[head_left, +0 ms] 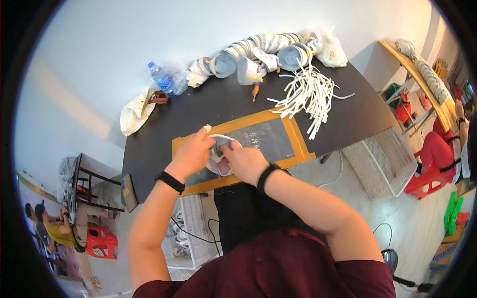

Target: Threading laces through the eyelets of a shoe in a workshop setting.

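Over a board with yellow-brown taped edges (301,140), both hands meet on a white and grey rounded, hollow piece (216,170); its exact kind I cannot make out. My left hand (193,153) pinches its rim on the left side, thumb and finger together near the top. From the right, my right hand (244,161) has its fingers bent over the rim and into the hollow, gripping it. A pinkish patch shows inside the piece. The hands cover part of it. Each wrist wears a black band.
Along the wall, the dark table (198,110) bears a row of nested white-grey pieces (248,48), a heap of white strips (310,97), an orange-handled tool (256,91), a water bottle (161,78) and a cloth bag (135,114). White crates (376,166) stand below. Other people sit at both sides.
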`<action>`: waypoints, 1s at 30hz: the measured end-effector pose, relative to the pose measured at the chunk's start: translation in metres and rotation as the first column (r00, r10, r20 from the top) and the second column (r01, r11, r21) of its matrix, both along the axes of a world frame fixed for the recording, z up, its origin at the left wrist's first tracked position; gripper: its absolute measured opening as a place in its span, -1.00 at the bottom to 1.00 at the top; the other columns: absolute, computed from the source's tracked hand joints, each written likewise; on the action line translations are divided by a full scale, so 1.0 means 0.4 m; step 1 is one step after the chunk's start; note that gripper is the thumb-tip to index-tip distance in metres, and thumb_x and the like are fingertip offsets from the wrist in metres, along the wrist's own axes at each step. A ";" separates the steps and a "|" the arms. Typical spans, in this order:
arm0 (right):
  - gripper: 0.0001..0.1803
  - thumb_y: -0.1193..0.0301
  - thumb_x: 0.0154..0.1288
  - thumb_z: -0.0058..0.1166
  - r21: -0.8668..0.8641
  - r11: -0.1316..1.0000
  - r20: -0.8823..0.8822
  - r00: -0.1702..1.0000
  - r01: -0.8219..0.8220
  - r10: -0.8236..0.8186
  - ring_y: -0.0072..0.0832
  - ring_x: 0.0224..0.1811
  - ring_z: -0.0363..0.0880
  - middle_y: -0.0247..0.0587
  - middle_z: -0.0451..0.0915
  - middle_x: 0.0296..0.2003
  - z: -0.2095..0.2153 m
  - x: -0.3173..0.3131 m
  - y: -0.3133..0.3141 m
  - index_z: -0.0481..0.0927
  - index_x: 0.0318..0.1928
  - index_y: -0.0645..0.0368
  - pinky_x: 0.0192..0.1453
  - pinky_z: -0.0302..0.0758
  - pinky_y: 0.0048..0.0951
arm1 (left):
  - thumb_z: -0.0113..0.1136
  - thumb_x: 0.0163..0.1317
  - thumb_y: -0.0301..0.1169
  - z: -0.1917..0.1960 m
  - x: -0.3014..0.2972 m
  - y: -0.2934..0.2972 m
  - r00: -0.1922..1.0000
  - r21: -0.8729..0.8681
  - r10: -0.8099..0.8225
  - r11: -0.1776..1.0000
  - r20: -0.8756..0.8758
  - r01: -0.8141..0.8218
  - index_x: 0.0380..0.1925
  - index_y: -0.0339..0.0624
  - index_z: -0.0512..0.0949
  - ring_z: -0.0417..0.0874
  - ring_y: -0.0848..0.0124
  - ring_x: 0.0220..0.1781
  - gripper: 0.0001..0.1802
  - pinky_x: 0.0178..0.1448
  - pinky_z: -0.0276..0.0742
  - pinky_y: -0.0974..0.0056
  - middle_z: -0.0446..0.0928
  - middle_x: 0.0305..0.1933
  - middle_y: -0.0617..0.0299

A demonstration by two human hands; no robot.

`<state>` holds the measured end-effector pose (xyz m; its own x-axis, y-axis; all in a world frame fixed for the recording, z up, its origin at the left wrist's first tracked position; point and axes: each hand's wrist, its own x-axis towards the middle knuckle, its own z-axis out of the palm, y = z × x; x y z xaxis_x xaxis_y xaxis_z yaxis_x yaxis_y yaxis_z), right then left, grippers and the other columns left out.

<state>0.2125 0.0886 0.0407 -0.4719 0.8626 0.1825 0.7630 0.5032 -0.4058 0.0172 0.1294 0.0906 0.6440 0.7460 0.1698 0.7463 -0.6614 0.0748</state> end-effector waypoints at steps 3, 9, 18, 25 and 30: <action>-0.65 0.44 0.25 0.01 0.131 0.989 -0.092 0.994 0.063 -0.051 -0.20 -0.31 0.70 -0.05 0.53 -0.14 0.034 0.002 -0.068 0.47 0.05 0.23 -0.31 0.65 -0.25 | 0.10 0.09 -0.63 -0.019 -0.005 -0.034 0.995 -0.017 0.063 0.998 0.072 -0.062 -0.10 -0.20 0.55 0.51 -0.06 0.15 -0.67 0.15 0.52 0.00 0.39 0.26 -0.06; -0.62 0.48 0.20 0.04 0.219 0.968 0.016 0.992 -0.122 0.122 -0.23 -0.44 0.66 -0.15 0.48 -0.17 -0.016 -0.033 -0.114 0.46 0.05 0.25 -0.39 0.63 -0.27 | 0.10 0.10 -0.61 -0.038 -0.025 -0.056 0.980 -0.034 0.133 0.991 0.151 -0.129 -0.11 -0.29 0.56 0.50 -0.05 0.16 -0.70 0.16 0.51 0.02 0.41 0.22 -0.08; -0.77 0.49 0.16 0.04 0.205 0.970 0.008 0.992 -0.127 0.128 -0.25 -0.39 0.67 -0.08 0.49 -0.23 0.003 -0.030 -0.110 0.54 -0.16 0.29 -0.35 0.63 -0.29 | 0.21 0.16 -0.44 -0.031 0.011 -0.066 0.918 -0.183 0.332 0.937 0.216 -0.296 -0.41 -0.30 0.59 0.50 -0.02 0.16 -0.88 0.15 0.50 0.05 0.45 0.18 -0.10; -0.68 0.51 0.16 0.03 0.179 0.975 -0.024 0.991 -0.128 0.135 -0.25 -0.40 0.67 -0.08 0.49 -0.22 -0.005 -0.035 -0.107 0.50 -0.04 0.30 -0.37 0.62 -0.30 | 0.35 0.07 -0.41 -0.081 0.010 -0.059 0.901 -0.140 0.332 0.943 0.278 -0.303 -0.56 -0.32 0.57 0.39 -0.06 0.27 -0.80 0.22 0.45 0.03 0.41 0.24 -0.16; -0.55 0.52 0.15 0.02 0.181 0.981 -0.024 0.997 -0.071 0.077 -0.29 -0.45 0.66 -0.08 0.48 -0.20 -0.014 -0.044 -0.115 0.44 0.09 0.39 -0.41 0.60 -0.34 | 0.35 0.04 -0.45 -0.088 0.005 -0.063 0.890 -0.149 0.313 0.949 0.333 -0.278 -0.55 -0.32 0.58 0.34 -0.09 0.31 -0.84 0.31 0.37 0.06 0.39 0.26 -0.16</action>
<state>0.1949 0.0424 0.0353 -0.5249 0.7771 0.3472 0.7095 0.6248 -0.3259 0.0193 0.1042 0.0555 0.3040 0.9161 0.2615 0.8208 -0.3912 0.4162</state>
